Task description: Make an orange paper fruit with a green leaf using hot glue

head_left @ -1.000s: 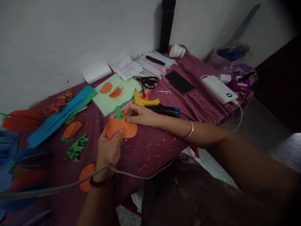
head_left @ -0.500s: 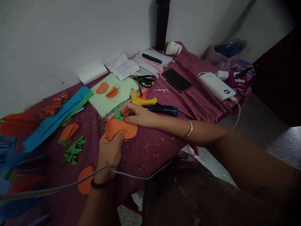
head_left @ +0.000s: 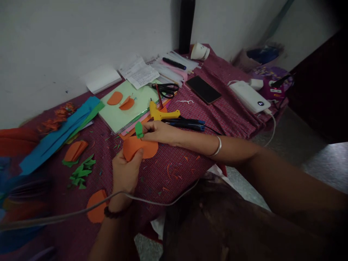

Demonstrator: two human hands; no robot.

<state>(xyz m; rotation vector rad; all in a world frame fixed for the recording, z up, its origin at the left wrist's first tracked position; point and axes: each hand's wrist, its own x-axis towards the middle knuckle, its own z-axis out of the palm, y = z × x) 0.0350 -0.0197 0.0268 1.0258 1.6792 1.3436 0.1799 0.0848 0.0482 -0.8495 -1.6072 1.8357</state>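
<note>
My left hand [head_left: 125, 172] grips an orange paper pumpkin cutout [head_left: 149, 148] at its lower left, with the thumb across the front. At the cutout's top edge, my right hand [head_left: 157, 132] is closed, its fingertips pinching a small green paper leaf [head_left: 139, 129]. Whether the leaf touches the orange paper, I cannot tell. Beyond my right hand lies a yellow glue gun [head_left: 163, 115]. Left of my hands are a pile of green paper leaves [head_left: 82, 172] and a folded orange paper piece [head_left: 76, 150]. Another orange cutout [head_left: 95, 206] lies beside my left wrist.
A pale green paper stack [head_left: 116, 117] carries two orange pieces, with black scissors [head_left: 167, 88] at its corner. Blue paper strips [head_left: 59, 136] lie left. A phone [head_left: 203, 89] and white power bank [head_left: 248, 97] are right. A cable [head_left: 163, 204] crosses over my left wrist.
The green leaf has turned and risen slightly off the orange cutout's top edge, along with my right fingertips. My left hand keeps its grip. The whole view has shifted slightly.
</note>
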